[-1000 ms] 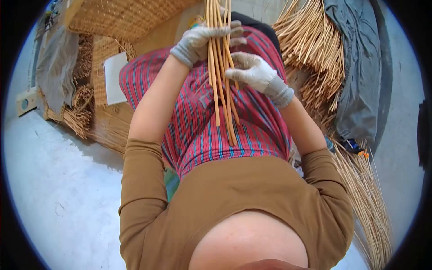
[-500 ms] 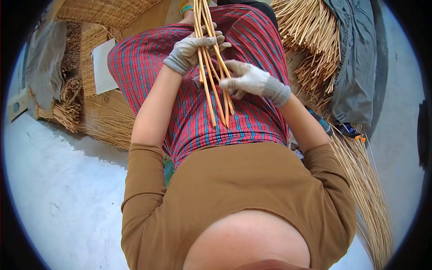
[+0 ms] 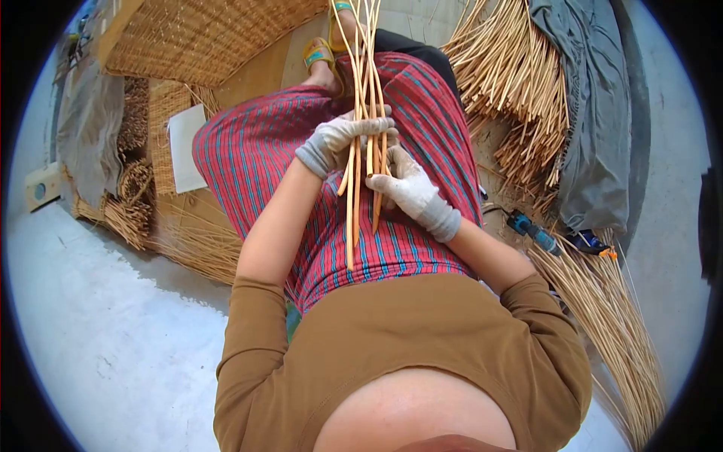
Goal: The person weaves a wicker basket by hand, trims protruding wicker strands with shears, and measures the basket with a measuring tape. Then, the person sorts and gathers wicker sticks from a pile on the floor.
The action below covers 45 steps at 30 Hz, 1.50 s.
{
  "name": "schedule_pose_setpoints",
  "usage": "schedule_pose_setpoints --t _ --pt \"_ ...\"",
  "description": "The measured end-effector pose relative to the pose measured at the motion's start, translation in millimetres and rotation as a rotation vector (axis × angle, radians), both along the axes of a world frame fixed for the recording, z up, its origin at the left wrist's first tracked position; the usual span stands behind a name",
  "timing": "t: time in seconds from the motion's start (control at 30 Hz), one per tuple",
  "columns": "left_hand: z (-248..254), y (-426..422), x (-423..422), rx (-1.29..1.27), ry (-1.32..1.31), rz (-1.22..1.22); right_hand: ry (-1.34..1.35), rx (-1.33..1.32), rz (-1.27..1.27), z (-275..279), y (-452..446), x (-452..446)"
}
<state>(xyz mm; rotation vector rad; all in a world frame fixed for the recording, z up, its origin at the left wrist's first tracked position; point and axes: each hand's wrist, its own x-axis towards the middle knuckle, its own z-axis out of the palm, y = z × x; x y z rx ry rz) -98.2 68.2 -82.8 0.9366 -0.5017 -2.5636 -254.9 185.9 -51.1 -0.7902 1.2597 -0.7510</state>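
Observation:
A loose bunch of peeled wicker rods (image 3: 354, 215) runs lengthwise over my lap, its cut lower ends uneven. My left hand (image 3: 339, 142), in a pale work glove with a grey cuff, is wrapped round the bunch, thumb across the front. Lower down on the right, my gloved right hand (image 3: 410, 187) holds some of the same rods, its thumb at the cut end of a shorter one. Its other fingers are partly hidden behind the rods. Beneath both hands lies a red and blue checked cloth (image 3: 248, 147) over my legs.
Woven wicker (image 3: 203, 38) stands at the upper left, with a white sheet (image 3: 186, 147) below it. At the upper right lies a large rod bundle (image 3: 520, 68) beside a grey cloth (image 3: 595, 120). A blue-handled tool (image 3: 535, 230) rests near long thin rods (image 3: 602, 324) on the right.
My right hand has moved from above the rods' right side to gripping some of them. Several rod ends have shifted, one now reaching lower. The whole view has tilted slightly.

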Motion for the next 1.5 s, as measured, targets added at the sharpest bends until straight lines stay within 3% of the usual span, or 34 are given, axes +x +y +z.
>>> schedule_pose_setpoints --t 0.07,0.13,0.17,0.2,0.33,0.4,0.43,0.53,0.57,0.67,0.73,0.87,0.9,0.93,0.97,1.03,1.2,1.33,1.4,1.47,1.5 --pt "5 -4 -1 -0.002 0.023 -0.022 -0.039 0.048 0.003 10 -1 -9" --pt "15 -7 -6 -0.027 -0.028 -0.036 -0.133 -0.077 -0.121 3 3 -4" --pt "20 -9 -9 -0.028 -0.037 -0.045 -0.218 0.016 -0.205 8 6 -2" --pt "31 -8 -12 -0.035 -0.033 -0.044 -0.157 -0.033 -0.115 6 7 -10" --pt "50 -21 -20 -0.117 0.029 -0.046 0.008 -0.156 -0.162 29 -1 -22" --pt "69 -30 -25 -0.152 -0.038 0.022 0.204 -0.438 -0.181 16 -12 -25" --pt "81 -34 -30 -0.186 -0.073 0.058 0.371 -0.434 -0.161 17 -20 -29" --pt "106 -52 -27 -0.309 -0.206 -0.039 0.503 -0.54 -0.16 18 -64 -49" --pt "105 -53 -26 -0.302 -0.253 -0.003 0.637 -0.607 -0.112 17 -81 -59" --pt "97 -66 -34 -0.211 -0.295 0.073 0.683 -0.718 -0.038 -3 -114 -61" --pt "85 -70 -38 -0.144 -0.409 0.072 0.751 -0.672 0.094 23 -120 -54" --pt "50 -68 -31 -0.083 -0.205 0.185 0.765 -0.575 0.091 14 -127 -49" --pt "53 -69 -32 -0.154 -0.321 0.082 0.706 -0.605 0.069 21 -131 -50" --pt "57 -71 -33 -0.225 -0.437 -0.026 0.809 -0.559 0.173 20 -132 -54" --pt "61 -73 -37 -0.159 -0.469 0.017 0.816 -0.551 0.175 19 -134 -56" --pt "48 -69 -32 -0.118 -0.298 0.176 0.86 -0.582 0.18 19 -138 -58" --pt "30 -69 -22 -0.085 -0.211 0.234 0.758 -0.692 0.195 18 -118 -46" --pt "27 -68 -13 0.006 -0.088 0.282 0.532 -0.656 0.154 26 -90 -31" --pt "23 -66 -8 -0.012 0.086 0.38 0.348 -0.824 0.112 42 -69 -30" --pt "9 -72 -8 -0.005 -0.227 0.313 0.124 -0.721 0.166 56 -55 -34" --pt "7 -76 -10 -0.028 -0.29 0.288 0.104 -0.791 0.126 55 -54 -35"
